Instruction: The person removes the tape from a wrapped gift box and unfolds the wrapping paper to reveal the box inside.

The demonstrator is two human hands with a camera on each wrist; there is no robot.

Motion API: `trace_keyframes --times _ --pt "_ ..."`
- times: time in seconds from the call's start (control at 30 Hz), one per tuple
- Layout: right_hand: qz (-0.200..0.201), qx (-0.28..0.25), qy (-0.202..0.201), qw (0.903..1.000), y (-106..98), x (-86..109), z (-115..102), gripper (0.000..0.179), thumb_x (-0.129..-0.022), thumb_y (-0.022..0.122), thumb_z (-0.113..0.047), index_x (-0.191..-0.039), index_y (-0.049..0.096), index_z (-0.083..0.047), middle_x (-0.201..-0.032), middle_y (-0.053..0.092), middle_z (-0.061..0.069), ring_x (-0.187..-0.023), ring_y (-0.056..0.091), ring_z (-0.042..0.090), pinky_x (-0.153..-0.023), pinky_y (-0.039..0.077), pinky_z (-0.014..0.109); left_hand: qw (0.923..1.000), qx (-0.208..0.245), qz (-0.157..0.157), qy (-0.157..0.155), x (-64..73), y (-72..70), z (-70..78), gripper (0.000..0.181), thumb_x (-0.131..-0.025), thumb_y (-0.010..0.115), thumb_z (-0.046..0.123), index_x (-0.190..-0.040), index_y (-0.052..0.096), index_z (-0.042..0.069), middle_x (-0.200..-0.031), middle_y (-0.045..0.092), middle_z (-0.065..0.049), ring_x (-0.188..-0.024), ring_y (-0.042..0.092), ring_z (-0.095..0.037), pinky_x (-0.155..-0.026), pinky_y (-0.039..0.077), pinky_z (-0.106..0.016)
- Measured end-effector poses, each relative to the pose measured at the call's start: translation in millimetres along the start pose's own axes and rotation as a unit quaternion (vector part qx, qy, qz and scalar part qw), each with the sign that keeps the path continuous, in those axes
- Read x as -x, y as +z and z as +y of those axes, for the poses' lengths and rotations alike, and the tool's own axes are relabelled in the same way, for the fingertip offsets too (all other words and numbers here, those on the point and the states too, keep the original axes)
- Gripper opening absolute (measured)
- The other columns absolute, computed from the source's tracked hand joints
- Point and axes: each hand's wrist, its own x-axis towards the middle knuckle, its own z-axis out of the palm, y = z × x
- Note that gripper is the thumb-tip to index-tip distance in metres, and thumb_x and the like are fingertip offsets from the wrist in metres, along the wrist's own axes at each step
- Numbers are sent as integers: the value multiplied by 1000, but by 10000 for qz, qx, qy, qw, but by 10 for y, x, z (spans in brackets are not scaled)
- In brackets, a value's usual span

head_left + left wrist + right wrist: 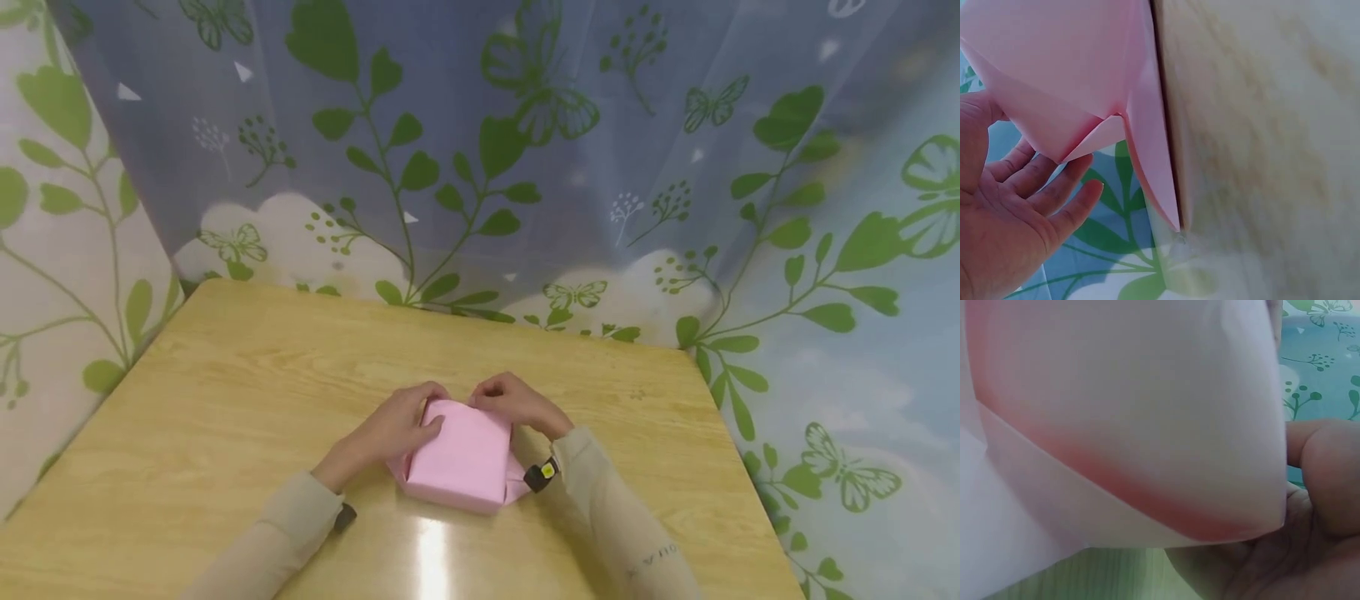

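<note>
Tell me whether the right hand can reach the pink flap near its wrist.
Probably yes: the pink flap juts out largely uncovered, though the right hand is at the far edge of the package.

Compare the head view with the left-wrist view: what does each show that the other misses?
Only the head view shows the right hand and right sleeve. Only the left-wrist view shows the palm side of the left hand. Both share the left hand itself, the pink paper parcel, the tabletop and the leaf-printed cloth.
</note>
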Motion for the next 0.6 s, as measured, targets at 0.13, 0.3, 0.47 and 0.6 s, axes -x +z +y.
trace_keyframes --times 0.13,0.3,0.47,0.6 --pt "-8 -157 -32 9999 -12 31 12 26 -103 59 -21 -105 76 -2 -95 74 4 -76 59 9 -66 48 22 9999 -41 -110 44 -18 5 1 30 -95 67 14 -124 64 7 -120 70 -7 -107 64 -19 -95 54 -41" --pt "99 -268 -120 9995 7 61 37 26 -103 59 -20 -108 76 -1 -98 75 6 -76 60 10 -66 49 23 9994 -57 -282 204 -50 42 30 33 -99 64 18 -129 65 5 -129 68 -11 -122 62 -28 -106 50 -49" --pt "169 -214 -61 9996 11 62 41 25 -102 60 -20 -107 77 -2 -96 74 5 -75 58 10 -66 48 23 9990 -165 -343 233 -122 71 90 26 -102 60 17 -125 67 6 -130 68 -11 -127 59 -32 -111 46 -52" --pt "126 -240 -54 9996 20 38 52 25 -102 60 -21 -104 77 -3 -94 73 3 -73 57 10 -63 48 23 9992 -260 -281 139 -174 78 124 20 -102 60 14 -119 67 6 -125 69 -11 -124 62 -31 -109 48 -49"
